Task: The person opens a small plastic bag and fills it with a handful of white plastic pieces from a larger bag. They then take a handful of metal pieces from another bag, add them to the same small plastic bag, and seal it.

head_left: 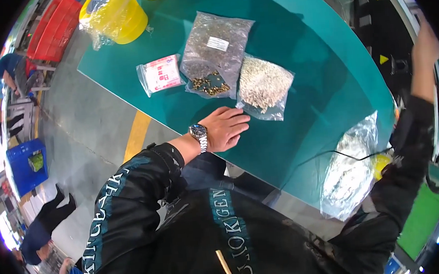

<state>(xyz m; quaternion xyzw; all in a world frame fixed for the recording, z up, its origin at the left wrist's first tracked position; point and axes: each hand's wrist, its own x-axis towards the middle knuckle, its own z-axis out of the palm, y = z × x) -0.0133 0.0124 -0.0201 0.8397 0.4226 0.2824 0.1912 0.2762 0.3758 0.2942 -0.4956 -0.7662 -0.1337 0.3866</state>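
Observation:
My left hand (224,129), with a watch at its wrist, lies flat on the green table (173,112), fingers outstretched and holding nothing. Just beyond its fingertips is a clear bag of small whitish pieces (265,84). Next to that bag lies a larger clear bag (217,41) with a white label and small brass-coloured parts near its lower end. Further left rests a small clear bag with a pink-and-white printed packet (161,74). My right hand (426,48) reaches far out to the right, at the edge of a dark conveyor-like surface; its fingers are too indistinct to read.
Yellow tubs (127,19), one wrapped in plastic, stand at the table's far left. A silvery plastic bag (349,169) and a dark cable lie near my right forearm. Red crates (54,29), a blue crate (28,166) and other people are off to the left.

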